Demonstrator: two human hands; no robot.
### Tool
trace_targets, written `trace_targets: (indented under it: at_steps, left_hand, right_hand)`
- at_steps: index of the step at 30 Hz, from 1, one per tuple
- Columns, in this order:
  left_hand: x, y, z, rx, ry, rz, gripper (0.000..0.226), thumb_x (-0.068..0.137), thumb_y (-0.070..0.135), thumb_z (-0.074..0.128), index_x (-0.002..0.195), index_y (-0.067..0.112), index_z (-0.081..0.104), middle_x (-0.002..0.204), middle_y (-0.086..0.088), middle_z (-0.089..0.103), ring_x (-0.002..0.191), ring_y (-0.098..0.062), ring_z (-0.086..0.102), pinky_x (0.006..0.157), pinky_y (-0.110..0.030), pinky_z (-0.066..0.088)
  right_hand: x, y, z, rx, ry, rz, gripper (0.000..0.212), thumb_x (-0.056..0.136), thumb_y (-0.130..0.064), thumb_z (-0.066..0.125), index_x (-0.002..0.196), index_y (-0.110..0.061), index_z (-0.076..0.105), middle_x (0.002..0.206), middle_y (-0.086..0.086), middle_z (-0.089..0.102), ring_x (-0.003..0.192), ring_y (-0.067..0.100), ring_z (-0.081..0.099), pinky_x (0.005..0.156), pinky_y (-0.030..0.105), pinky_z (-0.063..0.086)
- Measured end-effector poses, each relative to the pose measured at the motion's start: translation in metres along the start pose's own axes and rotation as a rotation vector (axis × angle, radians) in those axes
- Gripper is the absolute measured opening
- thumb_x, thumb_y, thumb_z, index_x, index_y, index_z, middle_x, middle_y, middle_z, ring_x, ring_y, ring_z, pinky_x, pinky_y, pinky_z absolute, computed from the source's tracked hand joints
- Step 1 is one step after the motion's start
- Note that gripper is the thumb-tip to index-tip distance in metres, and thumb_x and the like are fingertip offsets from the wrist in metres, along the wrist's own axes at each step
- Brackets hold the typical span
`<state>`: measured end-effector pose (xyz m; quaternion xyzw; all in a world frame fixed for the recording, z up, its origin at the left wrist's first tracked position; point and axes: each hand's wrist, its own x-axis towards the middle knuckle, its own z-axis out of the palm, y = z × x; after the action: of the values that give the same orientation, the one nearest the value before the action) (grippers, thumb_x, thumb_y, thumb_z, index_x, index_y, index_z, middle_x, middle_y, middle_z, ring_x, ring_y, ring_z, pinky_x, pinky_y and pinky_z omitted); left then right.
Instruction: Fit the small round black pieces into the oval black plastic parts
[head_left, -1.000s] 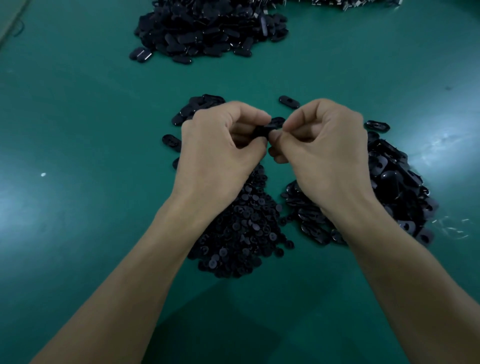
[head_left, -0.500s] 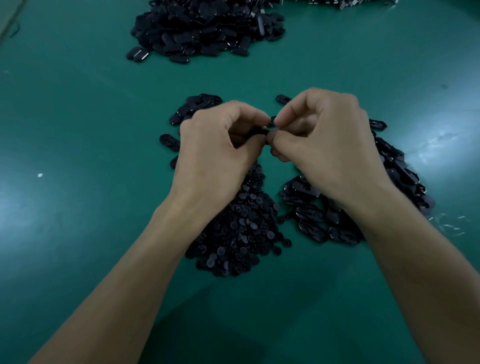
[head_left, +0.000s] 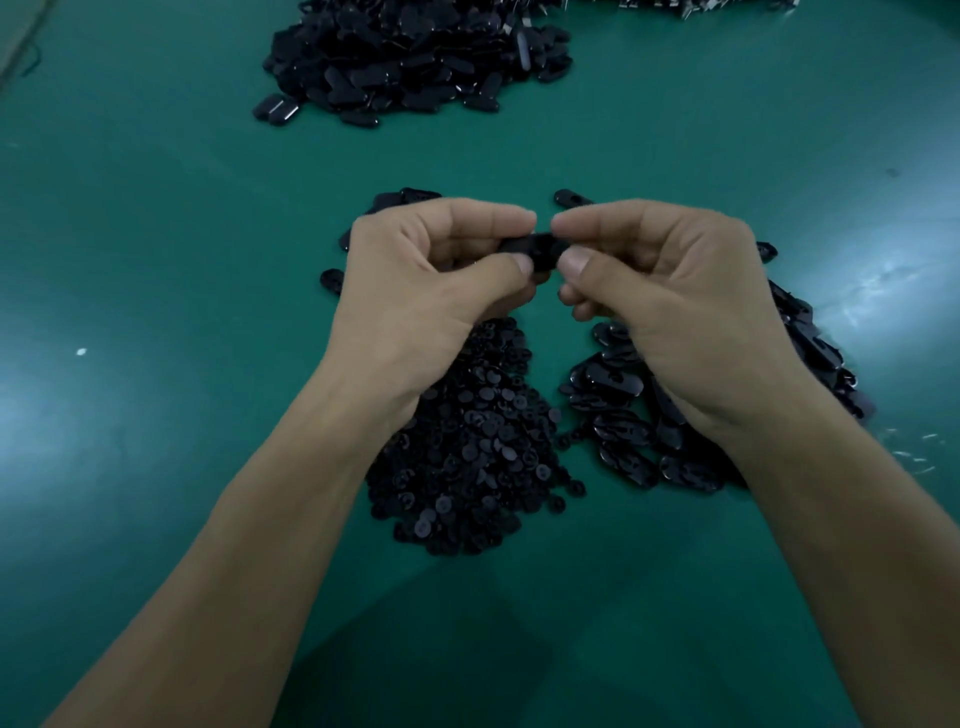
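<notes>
- Nearest the camera, on the dark green table top (head_left: 156, 234), two bare forearms reach forward from the lower corners.
- Between the forearms lies a heap of small round black pieces (head_left: 467, 452), partly under the left wrist.
- Just to its right, under the right wrist, lies a pile of oval black plastic parts (head_left: 623, 415), glossy and overlapping.
- Above both piles the left hand (head_left: 415, 291) and the right hand (head_left: 665, 301) meet, each with its fingers curled.
- Both hands pinch one oval black plastic part (head_left: 537, 249) between thumb and forefinger, one at each end, clear of the table; whether a round piece sits in it cannot be told.
- Just beyond the knuckles a few loose black oval parts (head_left: 569, 198) lie on the table.
- Farthest off, at the top edge, sits a large mound of black oval parts (head_left: 415, 57), well apart from the hands.
</notes>
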<state>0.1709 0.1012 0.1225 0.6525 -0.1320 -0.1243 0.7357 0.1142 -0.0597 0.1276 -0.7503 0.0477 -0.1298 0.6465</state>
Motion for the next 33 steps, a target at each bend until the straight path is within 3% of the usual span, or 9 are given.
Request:
trace_targets:
  at_steps: [5, 8, 13, 20, 26, 33]
  left_hand:
    - [0.001, 0.0027, -0.0021, -0.104, -0.024, -0.04, 0.022, 0.085, -0.01, 0.071, 0.096, 0.008, 0.073, 0.086, -0.01, 0.079, 0.081, -0.022, 0.077, 0.07, -0.022, 0.059]
    - [0.0006, 0.0032, -0.0011, -0.101, -0.007, -0.04, 0.022, 0.085, -0.011, 0.071, 0.097, 0.008, 0.073, 0.086, -0.011, 0.079, 0.082, -0.024, 0.078, 0.069, -0.022, 0.059]
    - [0.001, 0.0032, -0.0021, -0.039, 0.032, -0.028, 0.021, 0.086, -0.009, 0.072, 0.097, 0.009, 0.072, 0.086, -0.011, 0.079, 0.08, -0.022, 0.078, 0.069, -0.023, 0.059]
    - [0.0005, 0.0026, -0.0008, -0.002, 0.031, -0.02, 0.02, 0.087, -0.009, 0.071, 0.1, 0.006, 0.072, 0.084, -0.008, 0.079, 0.077, -0.018, 0.077, 0.067, -0.022, 0.059]
    - [0.0001, 0.0025, -0.0006, 0.014, 0.011, -0.01, 0.02, 0.087, -0.007, 0.073, 0.097, 0.01, 0.073, 0.082, -0.004, 0.079, 0.077, -0.015, 0.076, 0.069, -0.023, 0.06]
    - [-0.0011, 0.0035, -0.001, 0.016, 0.019, 0.016, 0.02, 0.086, -0.006, 0.074, 0.095, 0.013, 0.075, 0.082, -0.005, 0.078, 0.077, -0.016, 0.075, 0.07, -0.022, 0.059]
  right_hand:
    - [-0.002, 0.005, -0.0027, 0.236, -0.066, 0.052, 0.021, 0.089, -0.007, 0.063, 0.096, -0.021, 0.077, 0.076, -0.004, 0.068, 0.073, 0.008, 0.062, 0.07, 0.018, 0.05]
    - [-0.002, 0.0045, -0.0047, 0.23, -0.108, 0.072, 0.026, 0.091, -0.009, 0.057, 0.105, -0.022, 0.075, 0.077, -0.008, 0.063, 0.075, 0.005, 0.057, 0.071, 0.018, 0.048]
    - [-0.0025, 0.005, -0.0032, 0.197, -0.092, 0.087, 0.027, 0.097, -0.004, 0.052, 0.098, -0.02, 0.073, 0.076, -0.005, 0.06, 0.073, 0.006, 0.055, 0.068, 0.019, 0.048]
    - [-0.0029, 0.0053, -0.0035, 0.226, -0.081, 0.094, 0.017, 0.092, -0.004, 0.061, 0.097, -0.019, 0.07, 0.079, -0.007, 0.067, 0.074, 0.007, 0.061, 0.069, 0.019, 0.05]
    - [-0.0069, 0.0039, -0.0036, 0.337, -0.049, 0.115, 0.017, 0.09, 0.004, 0.065, 0.098, -0.011, 0.065, 0.084, 0.004, 0.075, 0.076, 0.015, 0.071, 0.07, 0.021, 0.055]
    - [-0.0066, 0.0006, -0.0029, 0.385, -0.014, 0.122, 0.024, 0.075, -0.01, 0.073, 0.098, -0.007, 0.068, 0.085, 0.01, 0.078, 0.074, 0.018, 0.074, 0.069, 0.022, 0.057]
